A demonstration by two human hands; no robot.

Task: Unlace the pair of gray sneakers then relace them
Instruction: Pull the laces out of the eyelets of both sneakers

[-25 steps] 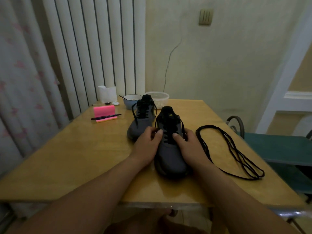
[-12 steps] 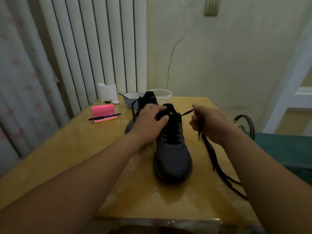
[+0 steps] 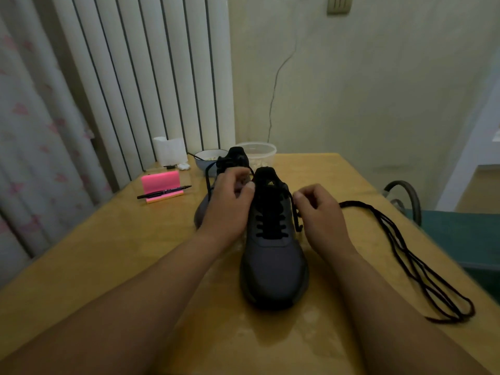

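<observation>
A gray sneaker [image 3: 273, 263] with black laces stands in the middle of the wooden table [image 3: 108, 255], toe toward me. The second gray sneaker [image 3: 232, 161] stands behind it to the left, mostly hidden by my left hand. My left hand [image 3: 230, 204] has curled fingers at the near shoe's collar, on its left side; what it pinches is hidden. My right hand [image 3: 319, 215] pinches the black lace end [image 3: 293, 207] at the shoe's right side, near the top eyelets. A loose black shoelace [image 3: 411, 261] lies in long loops on the table to the right.
At the back left lie a pink notepad [image 3: 161, 182] with a black pen [image 3: 165, 192] on it. Behind the shoes stand a white tissue pack [image 3: 169, 151], a bowl [image 3: 207, 156] and a clear plastic container [image 3: 259, 152]. A green chair [image 3: 460, 236] is at the table's right edge.
My right hand has dropped from a raised pull beside the shoe back down to its right side. My left hand stays at the collar. The view has tilted slightly.
</observation>
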